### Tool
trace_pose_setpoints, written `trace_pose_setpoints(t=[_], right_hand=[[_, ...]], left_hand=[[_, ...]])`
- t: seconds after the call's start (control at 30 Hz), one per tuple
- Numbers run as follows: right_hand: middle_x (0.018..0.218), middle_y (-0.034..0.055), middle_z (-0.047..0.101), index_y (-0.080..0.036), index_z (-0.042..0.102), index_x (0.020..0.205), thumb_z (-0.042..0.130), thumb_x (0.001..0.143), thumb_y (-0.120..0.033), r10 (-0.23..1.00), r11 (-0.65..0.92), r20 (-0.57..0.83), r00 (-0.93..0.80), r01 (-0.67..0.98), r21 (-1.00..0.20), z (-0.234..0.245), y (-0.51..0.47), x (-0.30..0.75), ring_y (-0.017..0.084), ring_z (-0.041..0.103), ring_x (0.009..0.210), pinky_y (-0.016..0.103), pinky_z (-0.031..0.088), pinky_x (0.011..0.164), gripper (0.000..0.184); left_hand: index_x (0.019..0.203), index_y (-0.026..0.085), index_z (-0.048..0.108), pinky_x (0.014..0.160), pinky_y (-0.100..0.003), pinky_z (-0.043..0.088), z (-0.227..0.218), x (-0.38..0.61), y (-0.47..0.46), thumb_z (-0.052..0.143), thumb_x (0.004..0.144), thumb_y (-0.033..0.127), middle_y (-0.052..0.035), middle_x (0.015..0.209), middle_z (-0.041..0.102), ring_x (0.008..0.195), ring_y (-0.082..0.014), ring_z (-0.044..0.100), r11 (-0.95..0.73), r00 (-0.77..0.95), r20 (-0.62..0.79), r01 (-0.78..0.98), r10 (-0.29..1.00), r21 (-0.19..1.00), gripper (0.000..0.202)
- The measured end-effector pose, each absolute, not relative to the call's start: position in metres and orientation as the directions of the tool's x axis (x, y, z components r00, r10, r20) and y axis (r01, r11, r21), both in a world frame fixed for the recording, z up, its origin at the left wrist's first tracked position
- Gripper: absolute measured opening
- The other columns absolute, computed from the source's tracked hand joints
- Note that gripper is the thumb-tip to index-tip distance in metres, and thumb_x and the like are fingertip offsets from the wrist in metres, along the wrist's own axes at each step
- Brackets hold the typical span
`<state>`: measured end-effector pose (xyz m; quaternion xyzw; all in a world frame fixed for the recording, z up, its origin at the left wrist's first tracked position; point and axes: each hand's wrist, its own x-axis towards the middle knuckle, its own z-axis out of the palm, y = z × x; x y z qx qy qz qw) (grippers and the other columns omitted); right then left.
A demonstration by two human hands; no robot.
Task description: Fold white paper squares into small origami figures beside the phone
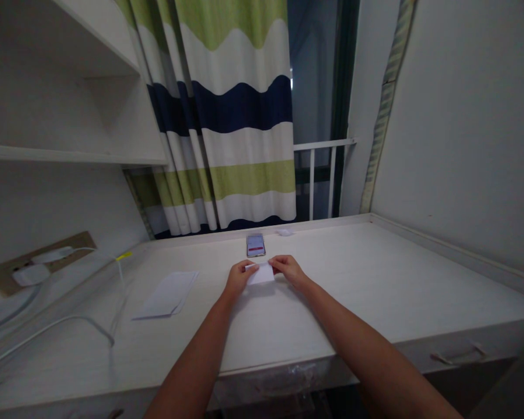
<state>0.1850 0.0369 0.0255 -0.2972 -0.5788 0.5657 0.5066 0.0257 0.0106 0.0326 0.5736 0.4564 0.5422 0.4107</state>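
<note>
In the head view, a small piece of white paper (262, 274) is sitting between the two hands over the table (353, 256), with a phone (255, 245) lying just beyond at twelve o'clock and loose sheets (166, 295) resting between eight and nine. The left hand (238, 276) is pinching its nine o'clock edge and the right hand (288, 269) its upper corner near two o'clock, the fingers of both clamped on it. Being paper, it is probably behaving as nearly weightless, flexible and easily creased or torn, so light pinches at opposite edges are suiting it. Whether it is folded is staying unclear at this small scale.
</note>
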Motion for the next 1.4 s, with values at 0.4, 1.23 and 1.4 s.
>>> trace_pose_setpoints(t=[0.4,1.23,1.4], right_hand=[[0.049,-0.0024,0.052,-0.014,0.057,0.055,0.067,0.053,-0.038,0.899,0.258,0.289,-0.328,-0.135,-0.957,0.025,0.0376,0.1835,0.009,0.046,0.047,0.022,0.036,0.048,0.026],[0.051,-0.002,0.053,-0.014,0.057,0.056,0.066,0.053,-0.035,0.902,0.303,0.317,-0.294,-0.094,-0.948,0.0223,0.0374,0.183,0.008,0.044,0.049,0.021,0.033,0.048,0.022],[0.049,-0.0026,0.051,-0.014,0.056,0.055,0.064,0.053,-0.034,0.907,0.297,0.302,-0.294,-0.061,-0.953,0.0206,0.0378,0.1811,0.008,0.042,0.046,0.021,0.031,0.046,0.021]], left_hand=[[0.055,0.012,0.056,0.043,-0.019,0.029,0.0315,0.0264,0.0112,0.067,0.05,0.037,0.0031,0.047,0.05,0.044,-0.0082,0.043,-0.239,0.051,0.235,0.097,0.971,0.966,0.027],[0.06,0.013,0.059,0.048,-0.022,0.036,0.0278,0.0277,0.0105,0.065,0.05,0.047,0.0019,0.051,0.05,0.049,-0.0099,0.046,-0.192,0.093,0.189,0.027,0.978,0.981,0.037],[0.056,0.013,0.058,0.046,-0.021,0.034,0.0278,0.029,0.011,0.065,0.05,0.048,0.0019,0.05,0.049,0.048,-0.0094,0.044,-0.199,0.13,0.191,0.053,0.973,0.979,0.036]])
